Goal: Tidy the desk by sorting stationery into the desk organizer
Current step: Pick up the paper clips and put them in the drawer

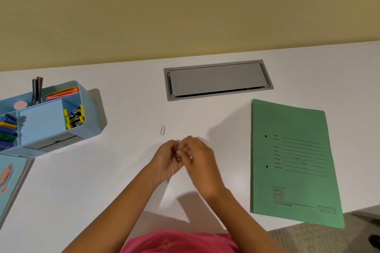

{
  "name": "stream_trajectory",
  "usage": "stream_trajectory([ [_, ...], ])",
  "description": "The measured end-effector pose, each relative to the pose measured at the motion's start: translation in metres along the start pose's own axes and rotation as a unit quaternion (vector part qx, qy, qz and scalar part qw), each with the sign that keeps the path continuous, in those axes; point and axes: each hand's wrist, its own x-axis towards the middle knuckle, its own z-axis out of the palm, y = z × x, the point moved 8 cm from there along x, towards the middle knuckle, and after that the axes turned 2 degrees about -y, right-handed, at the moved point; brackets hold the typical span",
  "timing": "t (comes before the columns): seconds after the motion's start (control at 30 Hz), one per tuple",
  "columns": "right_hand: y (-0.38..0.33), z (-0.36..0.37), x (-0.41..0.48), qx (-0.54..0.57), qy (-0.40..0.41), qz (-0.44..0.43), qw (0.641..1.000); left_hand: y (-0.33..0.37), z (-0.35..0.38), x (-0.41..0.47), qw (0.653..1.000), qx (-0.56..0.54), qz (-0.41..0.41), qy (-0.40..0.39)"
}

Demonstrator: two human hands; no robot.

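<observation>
A light blue desk organizer stands at the left of the white desk, holding pencils, orange notes, coloured markers and yellow and black binder clips. A single metal paper clip lies on the desk just beyond my hands. My left hand and my right hand are together at the desk's middle, fingers curled around small metal pieces that look like paper clips. Most of what they hold is hidden by the fingers.
A green spring file lies at the right, overhanging the desk's front edge. A grey cable hatch is set into the desk near the wall. A blue book cover shows at the lower left.
</observation>
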Motion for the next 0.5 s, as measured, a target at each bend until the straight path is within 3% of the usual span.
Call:
stream_trajectory([
  [0.1, -0.021, 0.024, 0.003, -0.11, -0.017, -0.054, 0.992, 0.002, -0.009, -0.003, 1.0, 0.008, -0.003, 0.007],
  [0.23, -0.028, 0.016, 0.019, -0.068, 0.034, -0.067, 0.995, 0.013, -0.013, -0.004, 0.997, -0.076, 0.009, -0.012],
  [0.37, -0.008, 0.012, 0.047, -0.013, 0.083, 0.0, 0.996, 0.025, -0.033, -0.005, 0.996, -0.078, 0.035, 0.03],
  [0.5, 0.033, 0.034, 0.069, 0.074, 0.087, 0.155, 0.981, 0.029, -0.05, -0.009, 0.993, -0.105, 0.038, 0.048],
])
